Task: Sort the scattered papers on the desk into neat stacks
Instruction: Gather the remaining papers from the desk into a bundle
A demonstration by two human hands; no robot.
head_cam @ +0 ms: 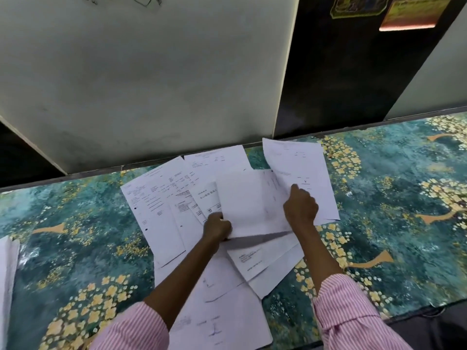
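Several white printed papers (161, 205) lie scattered and overlapping across the middle of the desk (394, 198), which has a teal floral cover. My left hand (217, 226) grips the lower left edge of a mostly blank sheet (242, 205) and holds it lifted above the pile. My right hand (300, 205) rests on a printed sheet (295, 162) at the back right, its index finger pointing onto the page. More papers (222, 322) lie near the front edge between my forearms.
A pale wall panel (151, 84) and a dark panel (341, 72) stand right behind the desk. The edge of another white paper stack (6, 279) shows at the far left. Bare cover stretches left and right of the pile.
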